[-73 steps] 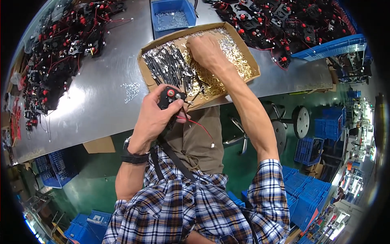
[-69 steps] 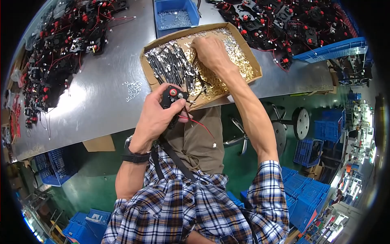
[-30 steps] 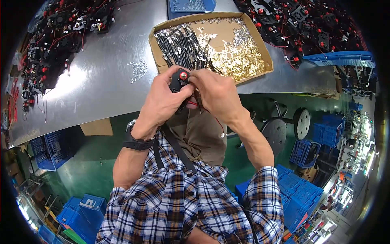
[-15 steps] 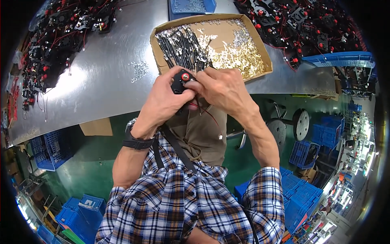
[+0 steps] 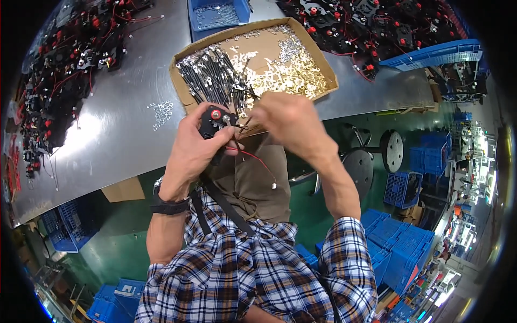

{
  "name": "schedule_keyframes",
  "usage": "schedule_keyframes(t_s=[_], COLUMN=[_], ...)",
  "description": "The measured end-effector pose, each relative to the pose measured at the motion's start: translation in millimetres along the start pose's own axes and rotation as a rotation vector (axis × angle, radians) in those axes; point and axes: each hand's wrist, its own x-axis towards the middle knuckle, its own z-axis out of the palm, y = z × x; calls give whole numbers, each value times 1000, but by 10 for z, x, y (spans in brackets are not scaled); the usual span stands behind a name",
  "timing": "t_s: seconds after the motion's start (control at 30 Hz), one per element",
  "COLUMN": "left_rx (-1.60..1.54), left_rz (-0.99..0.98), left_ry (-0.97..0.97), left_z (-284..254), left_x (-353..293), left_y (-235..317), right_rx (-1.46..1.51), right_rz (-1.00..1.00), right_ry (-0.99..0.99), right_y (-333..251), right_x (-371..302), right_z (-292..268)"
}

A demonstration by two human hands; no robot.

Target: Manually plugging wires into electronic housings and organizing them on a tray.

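Note:
My left hand (image 5: 194, 148) grips a small black part with a red button and a red wire (image 5: 214, 121) in front of my chest. My right hand (image 5: 283, 116) is just to its right, fingers pinched on a thin black wire (image 5: 240, 128) that touches the part. Right behind both hands lies a shallow cardboard box (image 5: 186, 99) on the metal table (image 5: 107, 140). The box holds a bundle of black wires with ring ends (image 5: 212, 75) on its left and a heap of small brass pieces (image 5: 291, 72) on its right.
Heaps of black parts with red wires lie at the table's far left (image 5: 59, 70) and far right (image 5: 366, 27). A blue bin (image 5: 218, 12) stands behind the box. A few loose washers (image 5: 160, 112) lie on the table. Stools (image 5: 390, 151) and blue crates (image 5: 388, 237) stand on the green floor.
My right hand left the brass heap in the box and came back to the black part held in my left hand, bringing a thin black wire to it.

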Motion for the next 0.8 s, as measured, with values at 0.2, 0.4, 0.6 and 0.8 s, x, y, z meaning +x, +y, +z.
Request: schedule_keyframes(t_s=[0.2, 0.4, 0.6, 0.8], left_rx=[24, 40, -4, 48], left_rz=[-6, 1, -6, 42], left_ry=[-1, 5, -2, 46], left_z=[59, 12, -2, 21], left_x=[12, 12, 1, -16], left_y=[37, -9, 6, -23], right_rx=[-294, -439, -386, 375], right_rz=[270, 254, 235, 376], right_ry=[-65, -200, -172, -50], right_y=[872, 842, 804, 231], right_x=[124, 265, 324, 281], right_z=[-94, 56, 22, -29])
